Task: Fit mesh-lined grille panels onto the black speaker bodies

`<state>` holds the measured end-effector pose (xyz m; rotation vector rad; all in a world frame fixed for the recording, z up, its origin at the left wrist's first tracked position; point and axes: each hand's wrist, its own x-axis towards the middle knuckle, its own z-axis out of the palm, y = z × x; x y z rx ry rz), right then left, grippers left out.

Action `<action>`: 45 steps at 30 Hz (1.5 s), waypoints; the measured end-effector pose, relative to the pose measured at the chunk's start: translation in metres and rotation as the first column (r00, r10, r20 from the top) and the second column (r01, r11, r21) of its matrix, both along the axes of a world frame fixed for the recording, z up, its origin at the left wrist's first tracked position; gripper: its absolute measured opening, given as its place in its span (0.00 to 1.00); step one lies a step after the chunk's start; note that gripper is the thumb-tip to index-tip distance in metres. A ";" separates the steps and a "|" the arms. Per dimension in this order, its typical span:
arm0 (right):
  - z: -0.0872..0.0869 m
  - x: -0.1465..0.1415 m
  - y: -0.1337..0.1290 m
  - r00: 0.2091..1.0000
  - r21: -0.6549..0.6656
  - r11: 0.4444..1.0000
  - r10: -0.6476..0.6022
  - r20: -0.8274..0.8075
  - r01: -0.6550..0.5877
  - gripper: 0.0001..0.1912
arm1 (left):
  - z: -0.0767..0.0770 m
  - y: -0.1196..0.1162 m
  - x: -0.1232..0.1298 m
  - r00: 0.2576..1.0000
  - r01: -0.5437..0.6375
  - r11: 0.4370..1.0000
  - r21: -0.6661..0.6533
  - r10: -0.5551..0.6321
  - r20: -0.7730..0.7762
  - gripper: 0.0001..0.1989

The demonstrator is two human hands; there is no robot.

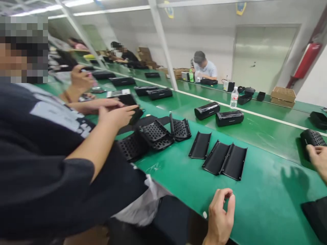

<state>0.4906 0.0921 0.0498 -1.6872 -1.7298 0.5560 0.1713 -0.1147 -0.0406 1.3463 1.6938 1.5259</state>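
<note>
My left hand (220, 216) rests near the near edge of the green workbench (258, 200), its fingers curled into a ring around nothing visible. A small white piece (204, 214) lies just beside it. At the far right, my right hand (316, 161) grips the lower end of a black perforated speaker shell (313, 139), and the frame cuts off most of that hand. Between my hands lie several smooth black half-shells (224, 160). Further left sit several perforated black grille halves (154, 135).
A co-worker in a black T-shirt (51, 153) crowds the left side, both hands on a black part (135, 114). Black cylindrical speakers (206, 110) stand on the adjoining green bench. Seated workers, a water bottle (234, 97), cardboard trays (283, 96) and a red cylinder (307, 60) are further back.
</note>
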 end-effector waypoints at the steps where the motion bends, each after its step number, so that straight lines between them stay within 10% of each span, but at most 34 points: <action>1: -0.008 -0.024 -0.005 1.000 -0.097 0.995 0.019 -0.013 -0.020 0.14 | 0.001 -0.001 0.000 1.000 -0.006 1.000 -0.006 0.006 0.017 0.16; 9: -0.065 -0.178 -0.021 0.968 -0.462 0.854 0.168 -0.189 -0.239 0.12 | -0.001 -0.011 -0.008 0.924 -0.011 0.999 -0.031 0.022 0.383 0.22; 16: -0.020 -0.142 -0.042 0.947 -0.432 0.846 0.242 -0.212 -0.313 0.09 | 0.007 -0.001 -0.012 0.720 -0.019 1.000 -0.020 0.028 0.694 0.27; 23: -0.001 -0.129 -0.104 0.901 -0.447 0.783 0.394 -0.182 -0.433 0.17 | 0.013 0.013 0.003 0.312 0.364 0.931 -0.003 -0.119 0.942 0.39; 45: -0.010 -0.129 -0.123 0.871 -0.446 0.754 0.466 -0.156 -0.483 0.18 | 0.004 0.004 0.011 0.697 0.321 0.939 -0.119 -0.149 0.702 0.22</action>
